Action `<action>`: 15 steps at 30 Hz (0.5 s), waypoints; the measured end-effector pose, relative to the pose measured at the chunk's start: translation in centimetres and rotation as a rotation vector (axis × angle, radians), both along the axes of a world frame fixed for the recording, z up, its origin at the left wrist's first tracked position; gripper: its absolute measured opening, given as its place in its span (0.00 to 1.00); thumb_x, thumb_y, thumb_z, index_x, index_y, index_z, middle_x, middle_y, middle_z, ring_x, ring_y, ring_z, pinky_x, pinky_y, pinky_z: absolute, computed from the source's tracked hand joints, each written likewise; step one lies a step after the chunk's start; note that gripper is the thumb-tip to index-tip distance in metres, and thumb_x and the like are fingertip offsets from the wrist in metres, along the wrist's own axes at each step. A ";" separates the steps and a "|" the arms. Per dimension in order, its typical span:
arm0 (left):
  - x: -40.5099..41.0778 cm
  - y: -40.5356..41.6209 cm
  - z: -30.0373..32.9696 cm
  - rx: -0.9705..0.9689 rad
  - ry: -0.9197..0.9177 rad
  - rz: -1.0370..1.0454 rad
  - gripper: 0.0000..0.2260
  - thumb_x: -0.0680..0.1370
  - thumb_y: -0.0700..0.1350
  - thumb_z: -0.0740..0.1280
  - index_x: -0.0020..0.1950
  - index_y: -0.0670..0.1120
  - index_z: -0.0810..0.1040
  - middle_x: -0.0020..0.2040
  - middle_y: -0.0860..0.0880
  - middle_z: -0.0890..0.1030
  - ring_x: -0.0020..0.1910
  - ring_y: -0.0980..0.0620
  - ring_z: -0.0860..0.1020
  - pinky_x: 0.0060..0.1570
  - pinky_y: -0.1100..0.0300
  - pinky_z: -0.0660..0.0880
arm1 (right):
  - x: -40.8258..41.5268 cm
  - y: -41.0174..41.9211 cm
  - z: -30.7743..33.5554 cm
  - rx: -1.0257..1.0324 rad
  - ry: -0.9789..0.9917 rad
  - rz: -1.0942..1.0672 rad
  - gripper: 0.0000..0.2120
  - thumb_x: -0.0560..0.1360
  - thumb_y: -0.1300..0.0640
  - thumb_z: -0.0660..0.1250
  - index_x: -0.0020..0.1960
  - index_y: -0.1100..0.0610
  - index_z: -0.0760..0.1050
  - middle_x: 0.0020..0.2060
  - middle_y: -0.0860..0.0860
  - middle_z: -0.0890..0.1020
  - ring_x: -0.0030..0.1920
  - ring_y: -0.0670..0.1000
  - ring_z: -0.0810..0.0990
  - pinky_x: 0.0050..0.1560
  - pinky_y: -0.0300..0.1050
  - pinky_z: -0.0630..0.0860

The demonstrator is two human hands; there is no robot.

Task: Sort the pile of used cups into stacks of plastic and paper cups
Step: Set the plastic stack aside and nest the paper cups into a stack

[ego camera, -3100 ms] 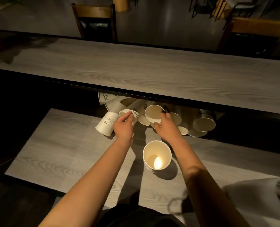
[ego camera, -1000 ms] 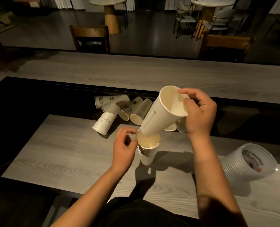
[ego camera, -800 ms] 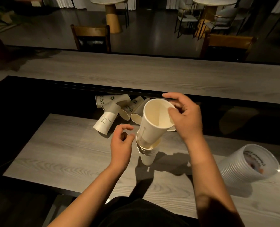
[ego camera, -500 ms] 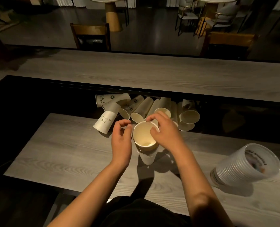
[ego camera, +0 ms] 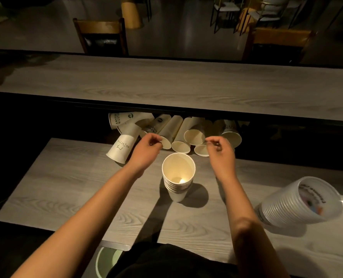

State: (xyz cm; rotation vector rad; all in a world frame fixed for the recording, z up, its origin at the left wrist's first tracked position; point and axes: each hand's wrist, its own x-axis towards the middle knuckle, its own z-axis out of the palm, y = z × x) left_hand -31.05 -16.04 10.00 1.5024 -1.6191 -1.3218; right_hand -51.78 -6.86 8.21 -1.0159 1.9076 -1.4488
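While an upright stack of nested cream paper cups [ego camera: 178,177] stands near the middle of the pale grey wood-grain table [ego camera: 66,187], both hands hover just beyond it, on either side, holding nothing: the left hand [ego camera: 146,150] and the right hand [ego camera: 220,152] each have loosely curled fingers. Past them, at the far edge under the raised counter [ego camera: 166,85], lies the pile of tipped paper cups [ego camera: 172,131], and a slanted stack of clear ribbed plastic cups [ego camera: 299,203] sits at the near right.
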 end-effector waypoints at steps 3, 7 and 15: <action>-1.9 -1.9 -0.7 -0.013 -0.148 -0.212 0.11 0.80 0.41 0.66 0.60 0.54 0.78 0.61 0.52 0.77 0.55 0.53 0.77 0.50 0.61 0.74 | -2.4 -1.3 -1.2 0.083 -0.093 -0.137 0.08 0.80 0.55 0.65 0.52 0.43 0.79 0.61 0.49 0.78 0.50 0.39 0.77 0.43 0.34 0.70; -4.7 -4.7 -1.4 -0.033 -0.336 -0.493 0.20 0.81 0.41 0.66 0.72 0.56 0.73 0.72 0.48 0.68 0.66 0.48 0.72 0.62 0.58 0.71 | -4.7 -3.1 -2.7 0.151 -0.178 -0.191 0.08 0.81 0.55 0.66 0.57 0.48 0.81 0.64 0.52 0.77 0.50 0.39 0.75 0.42 0.33 0.69; -9.8 -8.8 -4.1 0.166 -0.572 -0.749 0.31 0.80 0.46 0.66 0.81 0.57 0.57 0.77 0.43 0.65 0.72 0.42 0.68 0.65 0.53 0.67 | -6.6 -6.0 -4.0 0.325 -0.398 -0.225 0.26 0.81 0.52 0.64 0.78 0.54 0.65 0.75 0.56 0.67 0.71 0.60 0.69 0.69 0.57 0.69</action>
